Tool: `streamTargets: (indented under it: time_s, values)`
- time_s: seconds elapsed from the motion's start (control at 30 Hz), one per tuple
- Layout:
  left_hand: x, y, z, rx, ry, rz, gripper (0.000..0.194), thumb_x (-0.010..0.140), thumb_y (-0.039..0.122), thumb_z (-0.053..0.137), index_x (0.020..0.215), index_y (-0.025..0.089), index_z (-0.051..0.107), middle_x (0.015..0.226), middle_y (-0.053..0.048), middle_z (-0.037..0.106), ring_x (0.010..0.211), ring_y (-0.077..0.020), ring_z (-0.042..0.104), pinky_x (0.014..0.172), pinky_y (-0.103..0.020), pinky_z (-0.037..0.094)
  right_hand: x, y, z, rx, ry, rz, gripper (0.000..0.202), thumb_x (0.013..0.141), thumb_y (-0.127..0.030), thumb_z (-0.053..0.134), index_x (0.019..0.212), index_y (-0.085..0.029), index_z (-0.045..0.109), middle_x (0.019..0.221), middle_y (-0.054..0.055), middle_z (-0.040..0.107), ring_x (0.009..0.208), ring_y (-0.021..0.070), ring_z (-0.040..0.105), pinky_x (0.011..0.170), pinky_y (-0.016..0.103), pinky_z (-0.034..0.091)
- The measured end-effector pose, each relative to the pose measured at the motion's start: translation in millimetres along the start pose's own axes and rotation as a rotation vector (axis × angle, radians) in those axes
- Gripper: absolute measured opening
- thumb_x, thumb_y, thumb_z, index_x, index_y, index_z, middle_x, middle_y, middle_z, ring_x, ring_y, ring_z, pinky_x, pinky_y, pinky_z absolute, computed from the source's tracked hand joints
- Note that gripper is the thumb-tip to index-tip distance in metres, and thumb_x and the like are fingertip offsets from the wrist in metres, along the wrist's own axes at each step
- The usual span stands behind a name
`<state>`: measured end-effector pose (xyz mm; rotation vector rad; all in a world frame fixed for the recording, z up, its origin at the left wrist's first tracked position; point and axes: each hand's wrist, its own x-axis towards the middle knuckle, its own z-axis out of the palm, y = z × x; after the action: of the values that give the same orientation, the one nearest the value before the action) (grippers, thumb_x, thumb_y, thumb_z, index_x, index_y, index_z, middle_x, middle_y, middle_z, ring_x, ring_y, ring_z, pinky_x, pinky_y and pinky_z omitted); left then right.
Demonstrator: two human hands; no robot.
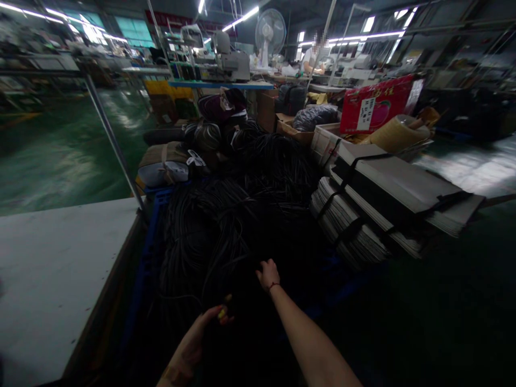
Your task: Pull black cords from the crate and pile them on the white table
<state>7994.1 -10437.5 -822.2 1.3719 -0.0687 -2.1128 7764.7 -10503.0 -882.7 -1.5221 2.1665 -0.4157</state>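
Note:
Bundles of long black cord-like strips [226, 220] lie heaped on a blue plastic pallet [155, 226] in front of me. My right hand [269, 275] reaches into the near part of the heap, its fingers curled down onto the black strips. Lower and to the left is my left hand [205, 325], thumb forward and fingers bent, with small yellow patches at the fingertips. Dark material covers part of its fingers, and what it grips is too dark to make out. A thin red string circles my right wrist.
At right, strapped stacks of grey-white sheets [403, 177] stand beside a white crate [324, 142] and a red box [377, 105]. Tied fabric bundles [165, 166] lie behind the heap. A white tabletop [60, 274] with a metal post [108, 129] borders the left. A person sits far back.

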Motion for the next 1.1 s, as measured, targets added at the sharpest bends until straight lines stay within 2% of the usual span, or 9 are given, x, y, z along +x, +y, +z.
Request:
streamTargets:
  time_s: [0.17, 0.33, 0.47, 0.63, 0.77, 0.87, 0.93, 1.0, 1.1]
  values:
    - [4, 0, -0.9, -0.008, -0.016, -0.001, 0.015, 0.072, 0.014, 0.067, 0.085, 0.011, 0.061, 0.075, -0.006, 0.07, 0.082, -0.0237, 0.069, 0.08, -0.034, 0.055, -6, 7, 8, -0.023, -0.016, -0.127, 0.014, 0.084, -0.026, 0.052, 0.091, -0.021, 0.063, 0.105, 0.008, 0.06, 0.102, 0.0198, 0.053, 0.083, 0.029, 0.039]
    - [15, -10, -1.0, -0.021, -0.059, -0.039, 0.018, 0.072, 0.015, 0.066, 0.089, 0.009, 0.063, 0.086, -0.011, 0.072, 0.094, -0.0265, 0.066, 0.092, -0.037, 0.049, -30, 6, -16, 0.126, -0.104, -0.125, 0.023, 0.092, -0.03, 0.038, 0.092, -0.018, 0.057, 0.086, 0.005, 0.066, 0.08, 0.0149, 0.061, 0.07, 0.023, 0.041]
    - [15, -16, 5.9, -0.048, -0.239, -0.031, 0.028, 0.078, 0.015, 0.057, 0.104, 0.007, 0.063, 0.106, -0.016, 0.068, 0.108, -0.0263, 0.059, 0.1, -0.037, 0.042, -82, -28, -24, 0.154, -0.165, -0.193, 0.029, 0.091, -0.032, 0.037, 0.113, -0.019, 0.052, 0.094, 0.007, 0.068, 0.085, 0.0177, 0.064, 0.068, 0.025, 0.043]
    - [16, -18, 3.5, -0.156, -0.216, -0.192, 0.023, 0.08, 0.02, 0.056, 0.098, 0.008, 0.064, 0.094, -0.012, 0.072, 0.098, -0.026, 0.064, 0.093, -0.039, 0.047, -145, -45, -21, -0.101, -0.417, -0.239, 0.037, 0.089, -0.025, 0.038, 0.124, -0.022, 0.048, 0.093, 0.01, 0.07, 0.076, 0.0225, 0.067, 0.059, 0.028, 0.045]
    - [15, -14, -0.7, -0.107, -0.007, -0.071, 0.013, 0.077, 0.015, 0.06, 0.089, 0.01, 0.063, 0.074, -0.006, 0.07, 0.075, -0.02, 0.068, 0.077, -0.032, 0.054, -106, -14, -38, 0.061, -0.523, -0.316, 0.037, 0.091, -0.043, 0.033, 0.093, -0.024, 0.065, 0.089, 0.003, 0.07, 0.081, 0.0179, 0.065, 0.065, 0.025, 0.045]
    - [10, -7, -1.8, -0.077, 0.007, -0.027, 0.012, 0.078, 0.015, 0.06, 0.088, 0.01, 0.062, 0.062, -0.002, 0.063, 0.065, -0.0164, 0.066, 0.068, -0.028, 0.054, -43, 15, -46, 0.027, -0.089, -0.126, 0.032, 0.091, -0.035, 0.037, 0.106, -0.021, 0.06, 0.108, 0.007, 0.063, 0.099, 0.0177, 0.058, 0.081, 0.026, 0.043]
    - [6, -2, -2.2, -0.086, -0.043, -0.052, 0.011, 0.078, 0.017, 0.06, 0.086, 0.01, 0.062, 0.06, -0.001, 0.062, 0.065, -0.0166, 0.066, 0.067, -0.028, 0.054, -9, 32, -42, -0.094, 0.082, 0.023, 0.031, 0.085, -0.03, 0.048, 0.113, -0.018, 0.055, 0.115, 0.011, 0.057, 0.106, 0.0203, 0.053, 0.084, 0.028, 0.042]
    - [5, 0, -2.6, -0.092, -0.062, -0.071, 0.013, 0.077, 0.017, 0.061, 0.088, 0.01, 0.062, 0.064, -0.002, 0.064, 0.067, -0.0177, 0.067, 0.068, -0.029, 0.055, 12, 47, -35, -0.224, 0.121, 0.096, 0.032, 0.08, -0.029, 0.056, 0.11, -0.018, 0.055, 0.114, 0.011, 0.055, 0.106, 0.0224, 0.051, 0.082, 0.031, 0.042]
    - [9, -1, -3.5, -0.096, -0.027, -0.05, 0.019, 0.076, 0.015, 0.061, 0.095, 0.012, 0.061, 0.074, -0.003, 0.068, 0.073, -0.0197, 0.068, 0.074, -0.033, 0.055, 21, 66, -26, -0.319, 0.104, 0.012, 0.022, 0.08, -0.029, 0.056, 0.1, -0.02, 0.058, 0.106, 0.009, 0.057, 0.101, 0.0217, 0.052, 0.08, 0.032, 0.041]
